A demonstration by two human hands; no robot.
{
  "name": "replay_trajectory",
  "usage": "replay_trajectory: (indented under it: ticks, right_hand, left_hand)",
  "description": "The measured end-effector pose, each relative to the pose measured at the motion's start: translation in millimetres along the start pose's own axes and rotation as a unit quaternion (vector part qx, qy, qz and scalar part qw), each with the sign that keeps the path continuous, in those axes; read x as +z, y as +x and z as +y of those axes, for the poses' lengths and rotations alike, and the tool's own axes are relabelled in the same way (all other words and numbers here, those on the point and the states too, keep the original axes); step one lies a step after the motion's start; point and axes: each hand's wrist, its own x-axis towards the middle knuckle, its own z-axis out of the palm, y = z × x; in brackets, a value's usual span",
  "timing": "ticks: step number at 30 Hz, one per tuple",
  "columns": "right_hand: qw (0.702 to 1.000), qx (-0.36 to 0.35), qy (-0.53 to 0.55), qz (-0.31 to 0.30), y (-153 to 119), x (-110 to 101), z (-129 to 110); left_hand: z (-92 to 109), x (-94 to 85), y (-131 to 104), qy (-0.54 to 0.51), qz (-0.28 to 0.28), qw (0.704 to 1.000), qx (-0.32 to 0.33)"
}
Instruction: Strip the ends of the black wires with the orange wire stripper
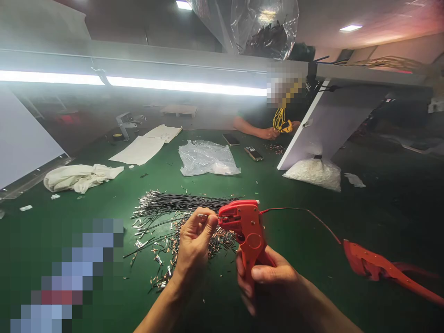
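Note:
My right hand is wrapped round the handles of a red wire stripper, its jaws pointing left. My left hand is closed in a pinch right at those jaws, with the silver tip of a wire sticking out between thumb and finger. A thin dark wire leads away from the stripper's right side toward a second red tool on the table. Behind my hands lies a bundle of black wires with silver ends. Short offcuts with copper ends are heaped under the jaws.
Farther back on the green table are a clear plastic bag, papers, a white cloth, two phones and a filled bag. Opposite, a co-worker's hand holds yellow wires. A lit tube crosses above.

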Motion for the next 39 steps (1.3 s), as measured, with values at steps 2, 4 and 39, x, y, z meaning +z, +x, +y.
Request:
replay_trajectory:
  ticks: [2,4,39]
  right_hand:
    - [1.0,-0.001,-0.001,0.008,-0.6,0.2,0.6]
    - [1.0,-0.004,-0.001,0.019,-1.3,0.0,2.0]
    - [0.996,-0.015,-0.046,0.074,0.2,-4.2,5.5]
  left_hand:
    - [0.6,-0.1,0.5,-0.002,0.001,1.0,-0.002]
    - [1.0,-0.3,1.1,-0.003,0.001,1.0,-0.004]
    - [-4.2,-3.8,5.0,-0.017,0.02,1.0,-0.016]
